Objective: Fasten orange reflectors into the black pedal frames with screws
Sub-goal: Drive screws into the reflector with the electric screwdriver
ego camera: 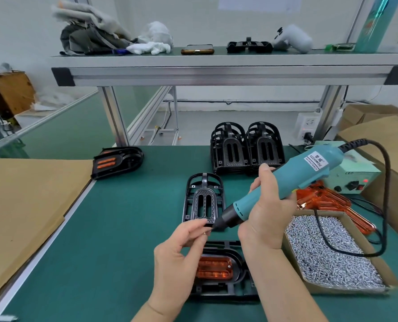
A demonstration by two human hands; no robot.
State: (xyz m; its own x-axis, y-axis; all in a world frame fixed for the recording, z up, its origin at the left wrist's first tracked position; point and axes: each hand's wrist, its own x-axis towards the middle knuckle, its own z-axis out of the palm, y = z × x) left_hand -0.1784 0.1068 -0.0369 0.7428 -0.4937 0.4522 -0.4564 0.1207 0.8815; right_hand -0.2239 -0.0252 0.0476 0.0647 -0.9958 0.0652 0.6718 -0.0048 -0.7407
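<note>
- Orange-fitted pedal (117,162) by left edge of worktop (128,228): done.
- Left hand (181,252) pinching screw (206,232) at screwdriver (274,194) tip, above front-edge frame (216,291), reflector (214,267) seated.
- Right hand (266,214) clamped round screwdriver.
- Bare frames (230,147) stacked at back: plenty left.

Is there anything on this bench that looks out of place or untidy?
Nothing looks spilled or damaged. Only the black cable of the electric screwdriver lies across the open box of screws, resting on them, where it might snag.
</note>
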